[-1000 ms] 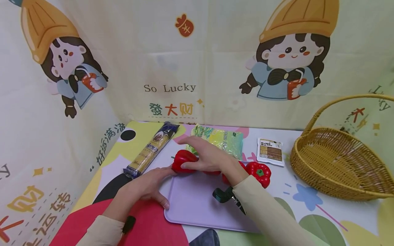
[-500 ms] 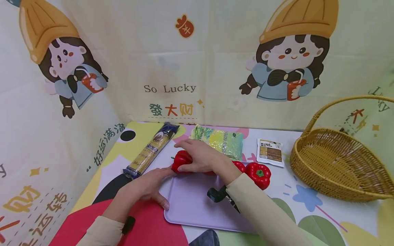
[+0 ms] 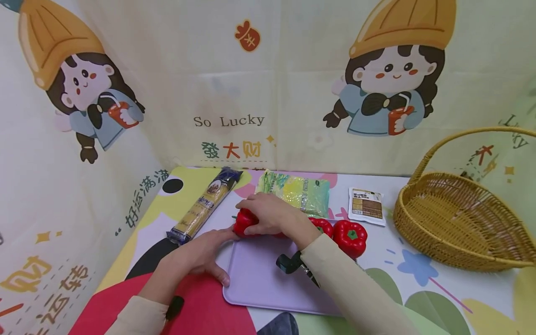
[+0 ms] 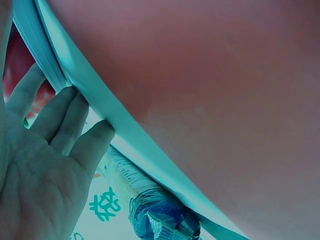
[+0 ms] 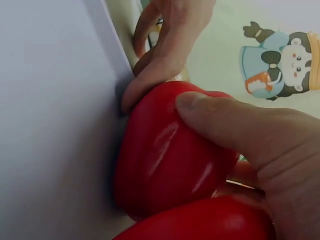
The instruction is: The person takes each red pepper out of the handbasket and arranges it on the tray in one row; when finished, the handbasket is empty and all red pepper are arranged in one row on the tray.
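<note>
A red bell pepper (image 3: 244, 223) lies at the far left corner of the lilac tray (image 3: 276, 284). My right hand (image 3: 274, 214) holds it, thumb (image 5: 215, 112) pressed on its near side and fingers over the far side. Just behind it in the right wrist view sits another red bell pepper (image 5: 210, 222). Further right in the head view are two more bell peppers, one (image 3: 320, 225) partly behind my forearm and one (image 3: 351, 238) with its green stem showing. My left hand (image 3: 201, 253) rests along the tray's left edge, fingers extended and touching near the held pepper.
Left of the tray lies a packet of spaghetti (image 3: 205, 204). Behind the peppers is a green and yellow bag (image 3: 307, 195), with a small brown and white sachet (image 3: 366, 207) to its right. A wicker basket (image 3: 456, 256) with a tall handle stands at the right.
My right hand has shifted slightly left and drawn closer round the pepper, its raised fingers coming down. More of the peppers on the right shows. My left hand has stayed in place.
</note>
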Available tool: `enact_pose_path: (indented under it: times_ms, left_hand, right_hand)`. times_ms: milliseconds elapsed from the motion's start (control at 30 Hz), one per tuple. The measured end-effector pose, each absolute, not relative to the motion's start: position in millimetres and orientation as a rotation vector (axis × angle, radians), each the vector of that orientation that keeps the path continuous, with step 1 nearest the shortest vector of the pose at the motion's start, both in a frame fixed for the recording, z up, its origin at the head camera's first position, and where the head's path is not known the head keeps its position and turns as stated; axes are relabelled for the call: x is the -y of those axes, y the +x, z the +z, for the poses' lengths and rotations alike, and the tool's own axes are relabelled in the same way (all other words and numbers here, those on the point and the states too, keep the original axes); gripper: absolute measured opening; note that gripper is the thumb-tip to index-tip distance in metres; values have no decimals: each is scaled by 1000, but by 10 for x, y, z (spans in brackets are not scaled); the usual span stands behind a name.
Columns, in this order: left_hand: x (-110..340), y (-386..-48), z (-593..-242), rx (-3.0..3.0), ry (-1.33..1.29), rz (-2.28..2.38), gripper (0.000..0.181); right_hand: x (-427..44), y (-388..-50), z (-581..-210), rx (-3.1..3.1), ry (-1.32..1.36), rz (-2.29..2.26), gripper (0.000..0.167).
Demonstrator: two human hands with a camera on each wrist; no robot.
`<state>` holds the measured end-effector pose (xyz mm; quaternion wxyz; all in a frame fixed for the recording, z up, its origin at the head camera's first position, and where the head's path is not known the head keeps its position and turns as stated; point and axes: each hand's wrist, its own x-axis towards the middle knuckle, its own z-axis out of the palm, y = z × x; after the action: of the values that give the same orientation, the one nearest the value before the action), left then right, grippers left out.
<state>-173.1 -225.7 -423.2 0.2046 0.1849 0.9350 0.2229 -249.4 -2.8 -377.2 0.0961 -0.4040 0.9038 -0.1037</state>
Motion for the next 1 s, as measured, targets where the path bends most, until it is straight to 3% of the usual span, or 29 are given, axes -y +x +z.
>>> enact_pose_path:
  times_ms: [433,767,1000]
  left_hand:
    - [2273,-1731,-4229,-2611,522,611,109]
    - [2245,-1719,-4219,-2608,487,598,103]
    - [2240,-1710,-4223,-2613,452,600,101]
  right_hand:
    - [-8,-2481,-3707,-2674,-1211,-413,85]
    - [-107,-2485,-3707,-2735,-1077,-361,78]
    - [-181,-2465,-3700,-2694,-1023,-390,90]
